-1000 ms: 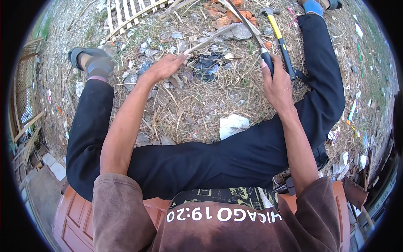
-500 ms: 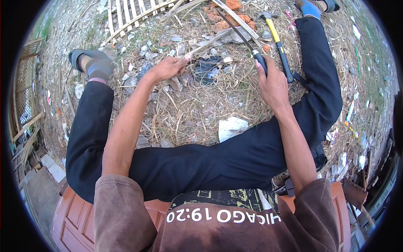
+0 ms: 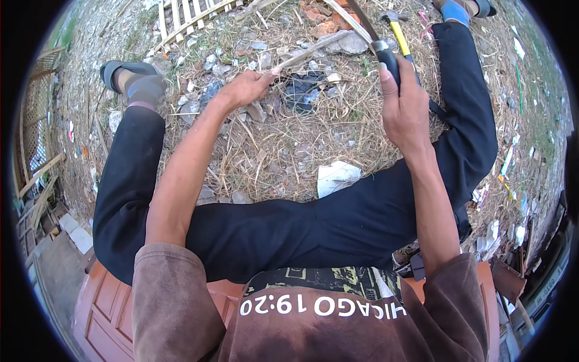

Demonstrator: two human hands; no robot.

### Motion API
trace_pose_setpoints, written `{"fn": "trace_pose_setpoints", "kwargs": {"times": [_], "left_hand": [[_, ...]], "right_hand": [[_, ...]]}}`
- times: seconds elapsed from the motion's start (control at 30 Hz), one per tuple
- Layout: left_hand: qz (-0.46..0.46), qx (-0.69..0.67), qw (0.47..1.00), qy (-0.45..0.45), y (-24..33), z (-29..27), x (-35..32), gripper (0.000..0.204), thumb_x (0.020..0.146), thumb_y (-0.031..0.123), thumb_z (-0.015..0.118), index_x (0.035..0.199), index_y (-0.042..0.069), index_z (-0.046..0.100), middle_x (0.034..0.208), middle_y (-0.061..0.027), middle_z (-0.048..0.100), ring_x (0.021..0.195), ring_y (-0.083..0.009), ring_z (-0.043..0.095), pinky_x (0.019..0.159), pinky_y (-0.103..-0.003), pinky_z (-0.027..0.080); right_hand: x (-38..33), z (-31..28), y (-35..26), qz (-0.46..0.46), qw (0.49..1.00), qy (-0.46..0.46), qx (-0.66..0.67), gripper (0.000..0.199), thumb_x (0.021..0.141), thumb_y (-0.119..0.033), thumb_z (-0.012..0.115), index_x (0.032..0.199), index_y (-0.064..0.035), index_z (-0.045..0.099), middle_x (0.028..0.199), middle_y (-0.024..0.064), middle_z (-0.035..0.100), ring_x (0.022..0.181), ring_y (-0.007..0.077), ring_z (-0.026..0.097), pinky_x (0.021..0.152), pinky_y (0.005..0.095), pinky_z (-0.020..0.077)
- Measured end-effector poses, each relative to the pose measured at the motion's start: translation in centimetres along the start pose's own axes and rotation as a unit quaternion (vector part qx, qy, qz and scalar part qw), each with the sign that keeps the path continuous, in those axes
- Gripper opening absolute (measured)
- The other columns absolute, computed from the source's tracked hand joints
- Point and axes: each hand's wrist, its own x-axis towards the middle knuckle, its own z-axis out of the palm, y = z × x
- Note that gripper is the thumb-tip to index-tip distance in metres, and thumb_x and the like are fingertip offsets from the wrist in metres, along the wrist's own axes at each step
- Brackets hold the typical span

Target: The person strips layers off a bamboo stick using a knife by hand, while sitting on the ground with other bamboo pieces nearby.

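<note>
My left hand (image 3: 248, 87) is closed around the near end of a thin, pale bamboo strip (image 3: 310, 52), which slants away to the right toward a grey stone (image 3: 348, 43). In my right hand (image 3: 408, 111) is a long-bladed knife, gripped by its black handle (image 3: 388, 62). The knife's dark blade (image 3: 362, 19) points away from me and a little left, its tip cut off by the top of the view. Another pale strip (image 3: 351, 22) lies left of the blade, over orange brick pieces (image 3: 325, 28).
A hammer with a yellow and black handle (image 3: 400, 40) lies beyond my right hand, partly hidden. A slatted bamboo panel (image 3: 187, 17) is at the far left. Black plastic (image 3: 301, 92) and a white scrap (image 3: 336, 177) lie on the dry grass between my legs.
My right hand has lifted the knife up and slightly right, so the blade has moved away from the strip. My left hand keeps its hold on the bamboo strip and has barely moved.
</note>
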Motion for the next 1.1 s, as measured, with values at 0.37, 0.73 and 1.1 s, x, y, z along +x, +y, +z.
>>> {"fn": "trace_pose_setpoints", "kwargs": {"times": [0.37,0.73,1.1], "left_hand": [[-0.013,-0.012,1.0,0.005,0.8,0.2,0.0,0.06,0.099,0.055,0.043,0.067,0.006,0.054,0.063,-0.0035,0.051,0.061,-0.0171,0.05,0.067,-0.039,0.045],[0.006,0.08,0.997,0.02,-0.2,-0.1,1.6,0.064,0.099,0.055,0.041,0.084,-0.005,0.057,0.069,-0.0104,0.056,0.07,-0.0321,0.073,0.071,-0.044,0.05],[-0.027,0.029,0.999,-0.002,2.1,-0.3,-0.3,0.056,0.099,0.049,0.044,0.073,0.001,0.057,0.069,-0.006,0.054,0.058,-0.0186,0.055,0.059,-0.038,0.052]], "right_hand": [[-1.6,1.3,4.1,-0.028,0.987,0.068,0.145,0.028,0.1,-0.026,0.05,0.11,0.0005,0.052,0.066,0.0248,0.061,0.059,0.0451,0.061,0.053,0.0513,0.0431],[-1.4,2.3,6.4,0.085,0.978,-0.066,-0.179,0.031,0.102,-0.031,0.048,0.096,-0.0006,0.053,0.058,0.0172,0.053,0.052,0.0363,0.057,0.053,0.0435,0.0429],[0.0,1.2,3.3,0.092,0.989,-0.048,-0.109,0.029,0.1,-0.029,0.052,0.097,0.0,0.051,0.064,0.0248,0.059,0.06,0.0457,0.06,0.053,0.0519,0.0426]]}}
